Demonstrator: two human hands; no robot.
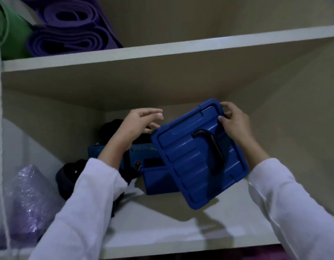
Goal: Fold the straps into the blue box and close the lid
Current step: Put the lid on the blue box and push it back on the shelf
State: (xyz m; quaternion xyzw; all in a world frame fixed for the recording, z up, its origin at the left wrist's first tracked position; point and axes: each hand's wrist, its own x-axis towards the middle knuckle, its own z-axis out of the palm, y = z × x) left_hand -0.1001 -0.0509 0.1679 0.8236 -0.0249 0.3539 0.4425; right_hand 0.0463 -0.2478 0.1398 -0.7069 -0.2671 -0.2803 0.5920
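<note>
The blue box (158,179) stands on a shelf, its top open. Its blue lid (188,162), with a black handle (215,152) across it, is tilted up over the box's right side. My right hand (235,122) grips the lid's upper right corner. My left hand (138,122) hovers over the box's left part with fingers straight, close to the lid's left edge. Black straps (110,128) bulge out of the box behind my left hand, and more black strap material (70,177) lies outside the box to its left, partly hidden by my sleeve.
The shelf board (162,228) runs in front of the box. A purple wrapped bundle (29,203) sits at the left. On the shelf above lie rolled purple mats (72,29) and a green mat (8,29). A white cord (0,128) hangs at the left edge.
</note>
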